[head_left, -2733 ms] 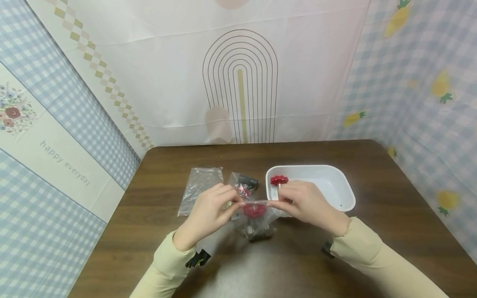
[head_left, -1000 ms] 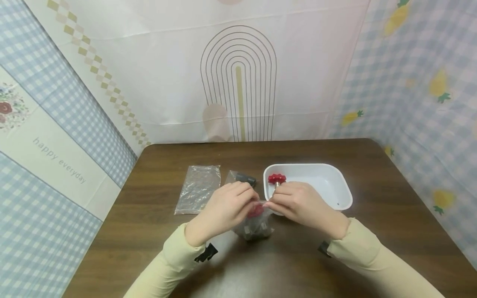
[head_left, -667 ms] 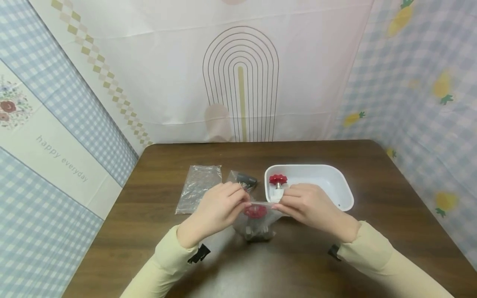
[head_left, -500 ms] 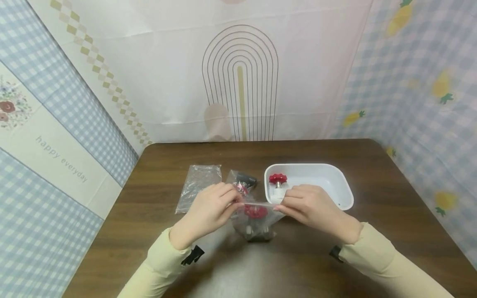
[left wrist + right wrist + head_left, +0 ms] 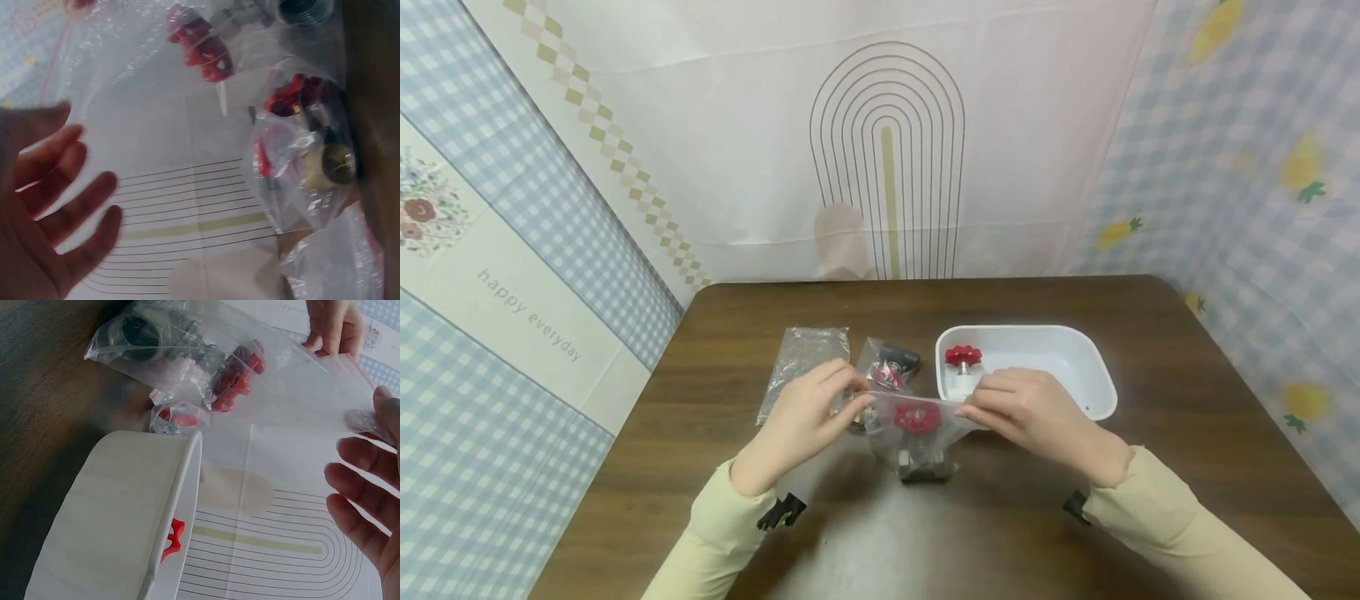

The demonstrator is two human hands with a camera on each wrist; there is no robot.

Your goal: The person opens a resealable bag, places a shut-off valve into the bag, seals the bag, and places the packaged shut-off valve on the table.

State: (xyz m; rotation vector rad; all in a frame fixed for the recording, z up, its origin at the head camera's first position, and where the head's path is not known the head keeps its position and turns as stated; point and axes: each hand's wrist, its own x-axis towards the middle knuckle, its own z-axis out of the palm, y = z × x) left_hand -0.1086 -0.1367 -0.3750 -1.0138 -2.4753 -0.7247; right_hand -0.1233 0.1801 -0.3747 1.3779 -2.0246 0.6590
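Note:
A clear zip-lock bag [image 5: 887, 429] stands on the table between both hands, its top edge stretched taut. Inside is a metal valve [image 5: 922, 462] with a red handwheel [image 5: 917, 417]. At the bag's top left corner, the thumb and fingertips of my left hand [image 5: 805, 425] pinch the edge; its other fingers are spread loosely in the left wrist view. My right hand [image 5: 1037, 417] pinches the opposite top corner between thumb and index finger, seen in the right wrist view, where the bag [image 5: 294, 381] slants up to it.
Behind the right hand sits a white tray [image 5: 1060, 333] with another red-handled valve [image 5: 962, 357] at its left end. Beyond the bag lie a bagged part with a dark grey cylinder [image 5: 898, 357] and a flat clear bag [image 5: 812, 350].
The hands came close together at the bag's top edge, then drew apart. My left hand has slid left along it; the right hand is slightly farther right. The bag stays in place.

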